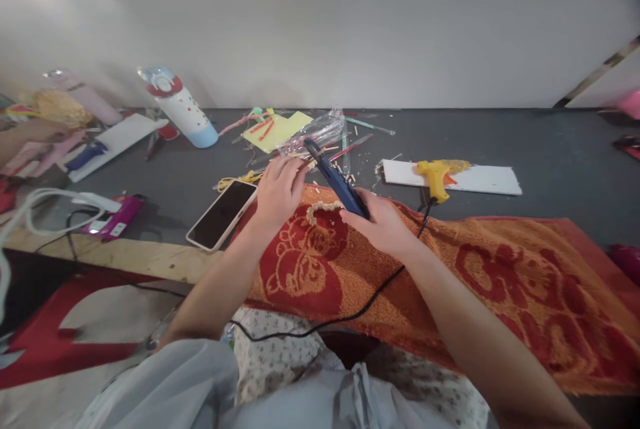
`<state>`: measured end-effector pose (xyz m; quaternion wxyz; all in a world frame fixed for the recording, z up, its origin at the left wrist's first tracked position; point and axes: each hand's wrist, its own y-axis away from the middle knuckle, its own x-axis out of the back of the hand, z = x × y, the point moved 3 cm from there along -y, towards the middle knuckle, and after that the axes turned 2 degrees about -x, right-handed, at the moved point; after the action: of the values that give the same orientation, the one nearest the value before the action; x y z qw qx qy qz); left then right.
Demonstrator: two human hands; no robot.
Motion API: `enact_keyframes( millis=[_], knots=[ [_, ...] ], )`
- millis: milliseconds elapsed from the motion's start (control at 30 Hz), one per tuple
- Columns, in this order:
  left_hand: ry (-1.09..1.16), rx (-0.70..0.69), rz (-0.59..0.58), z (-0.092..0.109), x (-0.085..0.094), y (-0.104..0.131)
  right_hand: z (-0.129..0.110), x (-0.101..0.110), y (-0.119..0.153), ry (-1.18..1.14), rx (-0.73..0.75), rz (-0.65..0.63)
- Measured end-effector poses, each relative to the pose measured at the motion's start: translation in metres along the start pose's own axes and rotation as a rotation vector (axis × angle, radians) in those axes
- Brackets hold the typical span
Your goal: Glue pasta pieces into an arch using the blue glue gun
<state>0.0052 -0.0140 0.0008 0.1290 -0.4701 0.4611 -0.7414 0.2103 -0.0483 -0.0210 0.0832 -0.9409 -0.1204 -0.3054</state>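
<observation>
My right hand is wrapped round the lower end of a dark blue tool, which slants up and left. At the tool's upper end, my left hand has its fingers bent together near small pale pieces; what they pinch is too small to make out. Under both hands lies an orange and red towel. A curved string of pale beads rests on it between my hands. Small pale bits are scattered just behind the tool.
A phone lies left of the towel. Behind are a bottle, yellow paper and clear plastic. A yellow glue gun rests on a white board; its black cable crosses the towel. A power strip sits left.
</observation>
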Motion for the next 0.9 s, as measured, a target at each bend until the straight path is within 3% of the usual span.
enact_keyframes(
  millis=[600,900],
  knots=[
    [0.191,-0.038,0.248,-0.012,-0.002,0.004,0.003,0.000,0.002,-0.259,0.125,-0.212],
    [0.181,-0.007,0.235,-0.014,-0.004,0.006,0.004,-0.001,0.004,-0.269,0.138,-0.246]
  ],
)
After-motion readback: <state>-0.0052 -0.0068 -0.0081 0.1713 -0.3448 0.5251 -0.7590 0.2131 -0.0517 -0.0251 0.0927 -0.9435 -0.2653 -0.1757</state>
